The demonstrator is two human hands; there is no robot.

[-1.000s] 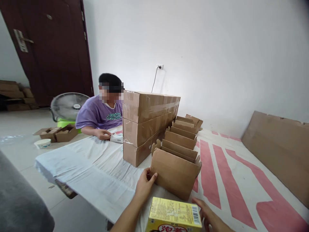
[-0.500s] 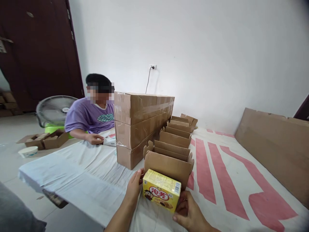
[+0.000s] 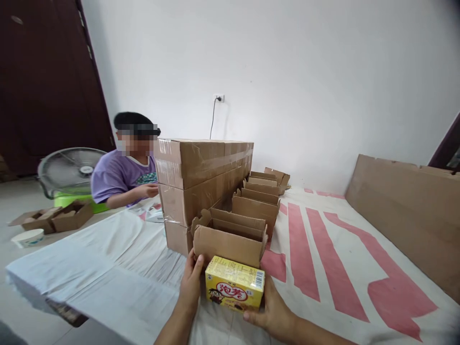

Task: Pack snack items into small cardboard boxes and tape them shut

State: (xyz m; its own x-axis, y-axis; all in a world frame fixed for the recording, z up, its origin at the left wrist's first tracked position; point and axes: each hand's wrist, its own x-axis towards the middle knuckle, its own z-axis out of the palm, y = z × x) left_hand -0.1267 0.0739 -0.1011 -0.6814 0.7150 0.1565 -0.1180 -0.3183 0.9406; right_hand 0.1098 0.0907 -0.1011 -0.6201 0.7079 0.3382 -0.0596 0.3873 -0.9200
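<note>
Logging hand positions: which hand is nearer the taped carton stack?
Left. The left hand is just in front of the taped carton stack; the right hand is farther right, against the yellow box.

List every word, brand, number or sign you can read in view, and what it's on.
"泡芙": red lettering on the front of the yellow box.
Too small to read: the yellow box's other print, including any digits by its barcode.
Too small or blurred: the marks on the fan hub and the white packet.
Red shapes on the cloth: no readable word.
</note>
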